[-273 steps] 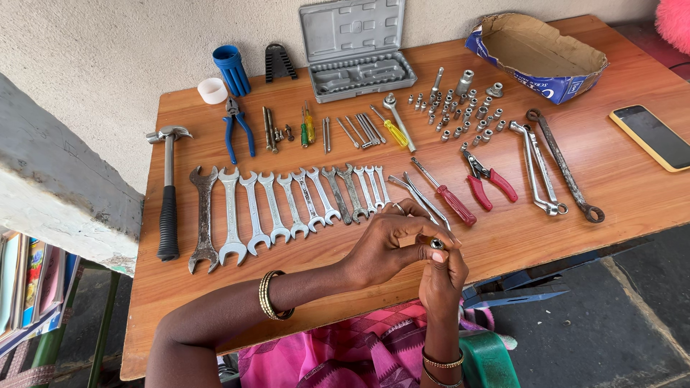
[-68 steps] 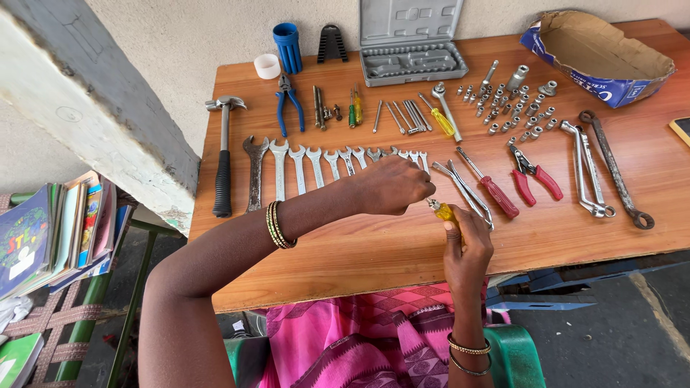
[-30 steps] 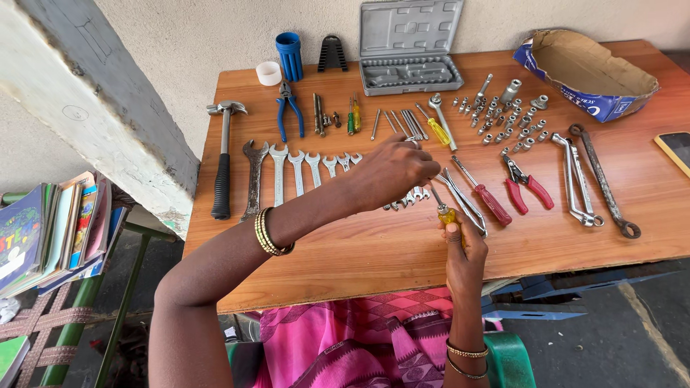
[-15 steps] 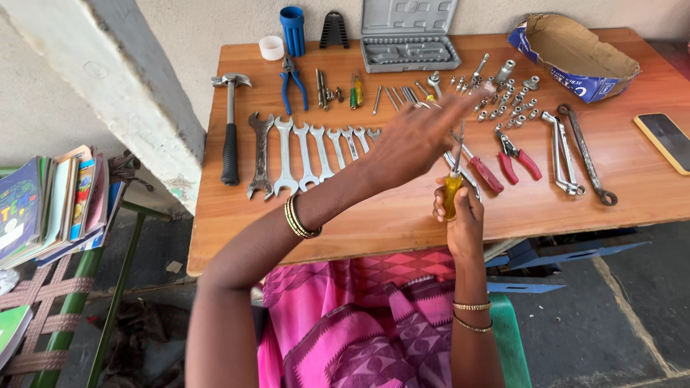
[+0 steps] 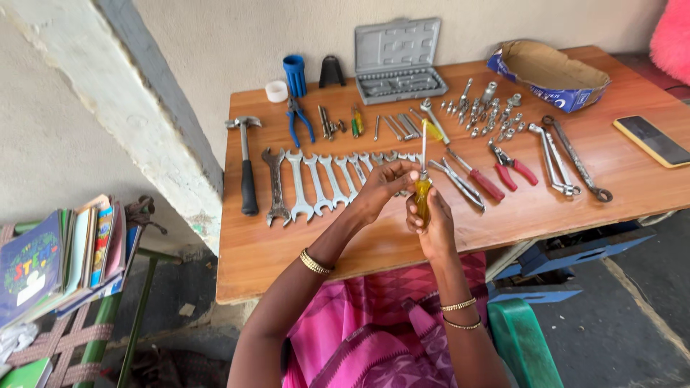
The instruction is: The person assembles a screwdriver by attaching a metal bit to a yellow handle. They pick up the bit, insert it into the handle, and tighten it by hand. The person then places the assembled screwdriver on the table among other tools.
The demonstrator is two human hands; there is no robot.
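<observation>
My right hand point(image 5: 430, 224) grips the yellow handle of a screwdriver point(image 5: 422, 188), held upright above the near part of the wooden table point(image 5: 345, 244), its metal shaft pointing away from me. My left hand point(image 5: 381, 188) pinches the top of the handle where the shaft begins. Just beyond my hands lies a row of several open-ended spanners point(image 5: 316, 179). Both wrists carry gold bangles.
On the table are a hammer point(image 5: 246, 169), blue pliers point(image 5: 297, 121), red-handled pliers point(image 5: 512, 162), long ring spanners point(image 5: 568, 154), loose sockets point(image 5: 489, 108), a grey socket case point(image 5: 397, 61), a cardboard box point(image 5: 550, 72) and a phone point(image 5: 652, 140). Books point(image 5: 57, 251) stand on a rack at left.
My left hand, stretched out over the tools half a second ago, has come back to the screwdriver. The screwdriver now stands upright with a long shaft on it.
</observation>
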